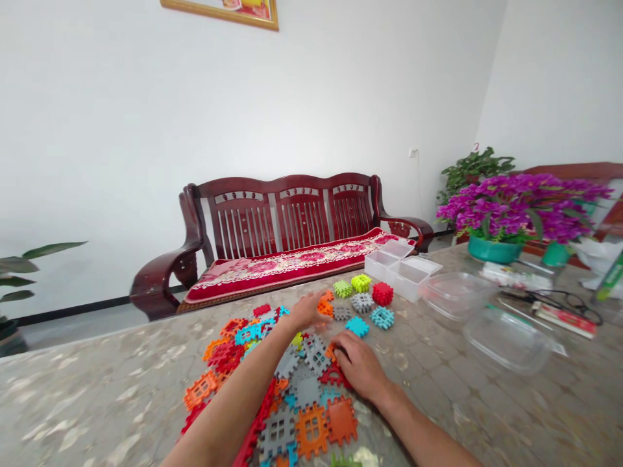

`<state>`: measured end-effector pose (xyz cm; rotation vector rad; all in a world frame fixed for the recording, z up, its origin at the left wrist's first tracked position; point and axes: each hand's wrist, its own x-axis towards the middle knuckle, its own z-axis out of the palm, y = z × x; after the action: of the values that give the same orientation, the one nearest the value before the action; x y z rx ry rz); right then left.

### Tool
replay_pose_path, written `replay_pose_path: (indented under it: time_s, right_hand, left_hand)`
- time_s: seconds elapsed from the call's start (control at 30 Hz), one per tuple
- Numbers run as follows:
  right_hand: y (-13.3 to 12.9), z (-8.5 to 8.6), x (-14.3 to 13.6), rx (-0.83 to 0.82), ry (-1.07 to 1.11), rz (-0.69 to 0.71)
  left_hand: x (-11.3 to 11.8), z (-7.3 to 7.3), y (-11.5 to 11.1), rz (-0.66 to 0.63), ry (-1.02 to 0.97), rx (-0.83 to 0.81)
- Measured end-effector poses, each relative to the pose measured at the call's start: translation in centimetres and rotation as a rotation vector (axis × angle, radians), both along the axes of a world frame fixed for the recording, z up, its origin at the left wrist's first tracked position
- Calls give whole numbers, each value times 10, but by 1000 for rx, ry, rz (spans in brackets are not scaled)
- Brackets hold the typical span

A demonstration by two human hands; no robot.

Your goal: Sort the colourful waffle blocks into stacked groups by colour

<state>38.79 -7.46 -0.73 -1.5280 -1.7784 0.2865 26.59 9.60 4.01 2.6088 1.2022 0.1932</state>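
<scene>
Interlocking plastic pieces in red, orange, grey and blue lie in a loose pile, with a grey window piece [316, 355] near its middle. My left hand [309, 311] reaches over the far side of the pile, fingers apart, beside an orange stack [325, 305]. At the pile's right edge, my right hand [354, 360] rests with curled fingers by an orange piece [331, 352]; what its fingertips hold is hidden. Beyond the hands stand small sorted stacks: lime green [361, 283], grey [362, 302], red [382, 294] and blue [382, 317].
A clear divided box [406, 277] stands behind the stacks, with clear plastic containers [506, 337] to its right. Glasses [574, 307], a red and white box [564, 319] and purple flowers in a teal pot [495, 248] are at the right. A wooden bench [302, 220] is beyond the table.
</scene>
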Motion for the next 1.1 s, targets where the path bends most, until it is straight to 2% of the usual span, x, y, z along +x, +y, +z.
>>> replay_pose_path:
  time_s: [0.23, 0.47, 0.8, 1.1]
  right_hand:
    - [1, -1, 1, -5, 9, 0]
    - [0, -1, 0, -3, 3, -5]
    - [1, 0, 0, -21, -5, 6]
    - [0, 0, 1, -12, -2, 10]
  left_hand:
    - [9, -2, 4, 11, 55, -30]
    - [9, -2, 4, -42, 40, -47]
    - [18, -3, -4, 11, 99, 4]
    - [7, -10, 15, 0, 95, -25]
